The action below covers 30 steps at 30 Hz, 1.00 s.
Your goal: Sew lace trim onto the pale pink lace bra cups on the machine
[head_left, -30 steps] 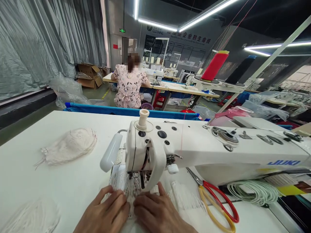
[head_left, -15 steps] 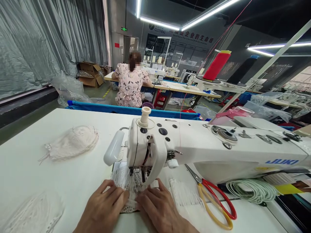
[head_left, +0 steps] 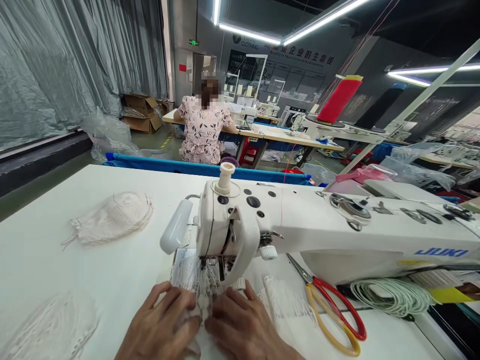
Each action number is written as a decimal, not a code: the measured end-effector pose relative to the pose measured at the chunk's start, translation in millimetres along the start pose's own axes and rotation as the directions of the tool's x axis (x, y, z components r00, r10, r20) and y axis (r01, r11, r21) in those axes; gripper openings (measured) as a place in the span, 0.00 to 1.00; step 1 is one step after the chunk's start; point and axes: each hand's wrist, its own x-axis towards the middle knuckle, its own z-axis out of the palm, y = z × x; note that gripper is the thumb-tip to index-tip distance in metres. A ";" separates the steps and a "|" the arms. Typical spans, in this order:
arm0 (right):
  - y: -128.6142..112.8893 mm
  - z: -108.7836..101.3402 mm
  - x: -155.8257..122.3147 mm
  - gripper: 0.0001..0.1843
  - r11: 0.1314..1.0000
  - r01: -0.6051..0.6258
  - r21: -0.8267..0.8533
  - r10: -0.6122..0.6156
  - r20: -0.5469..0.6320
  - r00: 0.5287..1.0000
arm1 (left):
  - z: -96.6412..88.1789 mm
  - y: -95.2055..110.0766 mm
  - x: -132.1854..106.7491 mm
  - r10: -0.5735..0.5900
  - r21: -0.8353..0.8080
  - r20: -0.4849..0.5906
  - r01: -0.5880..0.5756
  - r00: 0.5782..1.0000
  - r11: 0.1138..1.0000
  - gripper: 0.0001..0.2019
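Note:
White openwork lace lies under the presser foot of a white JUKI sewing machine. My left hand has its fingers curled on the lace left of the needle, with some of it bunched beneath the thumb. Just right of the needle, my right hand presses its bent fingers together on the same lace. The fingertips of both hands are partly hidden. Between my hands a narrow strip of lace runs toward the foot. A separate fringed lace piece lies beside my right hand.
Scissors with red and yellow handles lie right, near a coil of pale green cord. Two white lace bundles rest on the table's left side. A person sits at another table ahead. Red thread stands behind the machine.
My hands have shifted slightly on the lace, and the flat near edge between them is now bunched. My left thumb sits nearer the right hand. The view has moved a little.

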 end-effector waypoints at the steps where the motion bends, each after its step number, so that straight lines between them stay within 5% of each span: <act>1: -0.2 -1.3 0.5 0.18 1.000 0.006 0.003 -0.006 0.000 1.000 | -0.8 1.6 1.2 0.010 0.016 0.000 -0.010 1.000 1.000 0.18; 11: 1.2 -3.1 1.3 0.14 0.996 0.087 0.018 -0.088 0.062 0.994 | 1.5 4.3 -1.9 0.167 0.115 -0.055 -0.160 0.984 0.980 0.20; 21: 0.7 -7.7 2.0 0.14 0.995 0.091 0.035 -0.095 0.131 0.987 | 1.6 2.6 -7.4 0.189 0.132 -0.052 -0.181 0.980 0.975 0.19; 30: 3.4 -1.5 -1.4 0.16 0.994 0.103 0.021 -0.105 0.080 0.991 | 6.2 6.0 -6.3 0.195 0.207 -0.052 -0.180 0.979 0.962 0.20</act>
